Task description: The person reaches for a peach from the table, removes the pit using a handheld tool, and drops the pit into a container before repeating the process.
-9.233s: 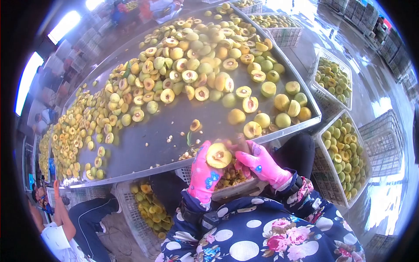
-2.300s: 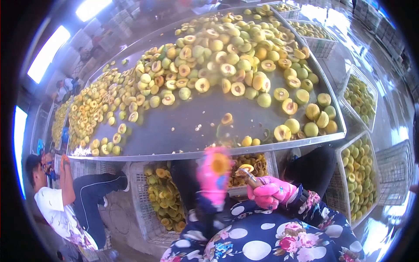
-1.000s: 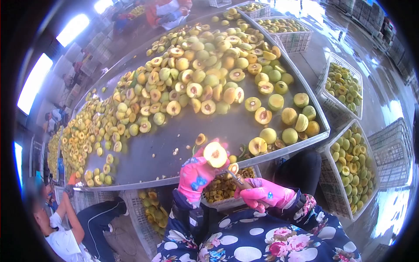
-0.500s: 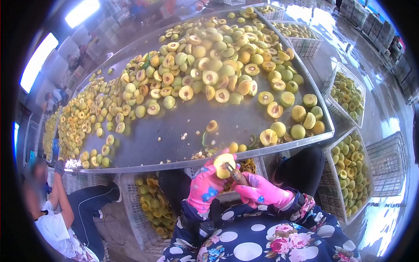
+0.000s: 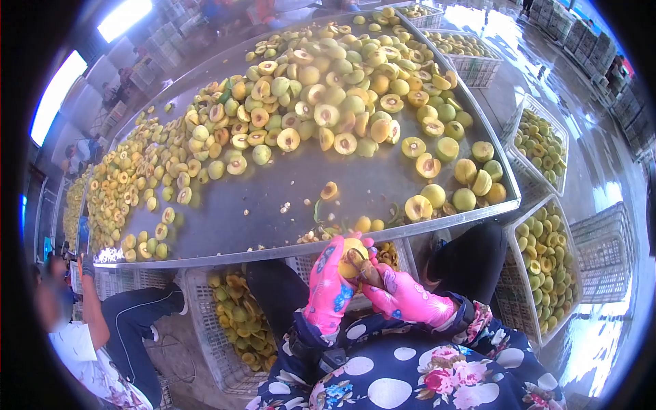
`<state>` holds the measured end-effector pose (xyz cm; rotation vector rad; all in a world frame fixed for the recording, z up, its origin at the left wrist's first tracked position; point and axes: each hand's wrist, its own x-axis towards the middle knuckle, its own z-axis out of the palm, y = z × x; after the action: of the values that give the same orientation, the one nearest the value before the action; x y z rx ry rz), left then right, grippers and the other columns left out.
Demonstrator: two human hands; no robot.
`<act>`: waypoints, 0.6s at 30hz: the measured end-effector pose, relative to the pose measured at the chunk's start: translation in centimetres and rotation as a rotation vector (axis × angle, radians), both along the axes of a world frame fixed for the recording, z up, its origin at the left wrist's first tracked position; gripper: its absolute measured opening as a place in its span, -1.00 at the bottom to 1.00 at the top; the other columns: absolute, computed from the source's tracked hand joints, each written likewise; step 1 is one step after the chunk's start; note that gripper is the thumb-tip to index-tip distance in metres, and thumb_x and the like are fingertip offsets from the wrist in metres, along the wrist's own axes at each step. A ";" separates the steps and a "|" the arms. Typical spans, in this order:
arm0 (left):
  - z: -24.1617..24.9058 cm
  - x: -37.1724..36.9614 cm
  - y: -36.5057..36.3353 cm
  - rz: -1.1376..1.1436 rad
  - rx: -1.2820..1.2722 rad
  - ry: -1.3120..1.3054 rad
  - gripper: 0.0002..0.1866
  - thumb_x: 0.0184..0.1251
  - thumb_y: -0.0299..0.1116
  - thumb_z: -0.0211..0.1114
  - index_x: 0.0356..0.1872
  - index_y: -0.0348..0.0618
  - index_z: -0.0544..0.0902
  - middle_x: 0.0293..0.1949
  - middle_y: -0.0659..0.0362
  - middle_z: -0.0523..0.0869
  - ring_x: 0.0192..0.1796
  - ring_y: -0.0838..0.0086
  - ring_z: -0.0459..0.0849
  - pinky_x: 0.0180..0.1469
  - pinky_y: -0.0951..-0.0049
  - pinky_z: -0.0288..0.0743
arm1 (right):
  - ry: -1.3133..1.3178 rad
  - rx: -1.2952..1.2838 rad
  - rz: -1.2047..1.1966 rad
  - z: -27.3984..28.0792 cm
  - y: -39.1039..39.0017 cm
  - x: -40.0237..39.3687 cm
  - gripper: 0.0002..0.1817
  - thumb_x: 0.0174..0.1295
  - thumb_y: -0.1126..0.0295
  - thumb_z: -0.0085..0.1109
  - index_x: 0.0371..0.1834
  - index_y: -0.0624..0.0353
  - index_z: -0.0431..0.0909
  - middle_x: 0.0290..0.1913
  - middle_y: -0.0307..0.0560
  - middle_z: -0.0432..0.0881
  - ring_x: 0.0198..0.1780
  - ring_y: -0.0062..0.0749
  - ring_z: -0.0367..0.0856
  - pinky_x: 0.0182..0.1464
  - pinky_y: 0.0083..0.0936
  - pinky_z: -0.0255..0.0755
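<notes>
In a pink patterned glove, my left hand [image 5: 329,288] is closed around a yellow peach half [image 5: 351,250], cut side toward me. My right hand [image 5: 411,299], gloved alike, grips the handle of a pitting tool [image 5: 371,273], whose metal end is at the cut face of the peach half. Both hands are over my lap, just in front of the metal table [image 5: 260,236]. Beyond them a long heap of halved peaches [image 5: 326,115] covers much of the tabletop.
A raised rim edges the table. Below it, between my knees and to the left, stand crates of peach halves [image 5: 239,318]. Another full crate [image 5: 544,266] is by my right knee, beside an empty-looking crate [image 5: 601,253]. A co-worker [image 5: 82,342] sits at left.
My left hand has tilted the peach half, and the fingers now wrap further over it. The tool end has moved into its cut face. The view has shifted slightly.
</notes>
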<state>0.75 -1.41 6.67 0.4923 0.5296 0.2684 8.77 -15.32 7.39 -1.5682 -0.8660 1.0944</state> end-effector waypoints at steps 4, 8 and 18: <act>0.3 0.4 -0.6 0.054 0.057 0.038 -0.57 0.45 -0.17 -0.05 0.10 -0.35 0.39 -0.04 -0.05 0.58 -0.14 0.28 0.61 -0.07 0.34 0.55 | -0.107 0.053 -0.044 -0.1 0.0 -0.4 -0.78 0.32 0.35 0.01 -0.08 0.24 0.36 -0.51 -0.22 0.47 -0.52 -0.58 0.46 -0.49 -0.57 0.33; 0.4 0.7 -1.5 0.119 0.116 0.046 -0.60 0.44 -0.16 -0.02 0.05 -0.32 0.43 -0.06 -0.02 0.60 -0.21 0.33 0.62 -0.17 0.40 0.58 | -0.315 0.092 -0.051 -0.4 0.0 -0.7 -0.79 0.30 0.40 0.00 -0.07 0.27 0.36 -0.41 -0.05 0.49 -0.43 -0.33 0.52 -0.40 -0.49 0.36; -1.8 0.5 -1.6 0.115 0.353 0.098 -0.65 0.41 -0.19 0.05 -0.03 -0.30 0.52 -0.20 0.02 0.67 -0.31 0.42 0.65 -0.29 0.47 0.61 | -0.315 -0.145 0.131 -1.1 -0.2 0.0 -0.70 0.28 0.38 -0.03 0.02 0.31 0.31 -0.43 0.09 0.51 -0.44 -0.11 0.55 -0.38 -0.35 0.38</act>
<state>1.27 -3.00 4.84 0.8217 0.6107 0.4536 8.81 -15.52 6.26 -1.8585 -1.1341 1.0353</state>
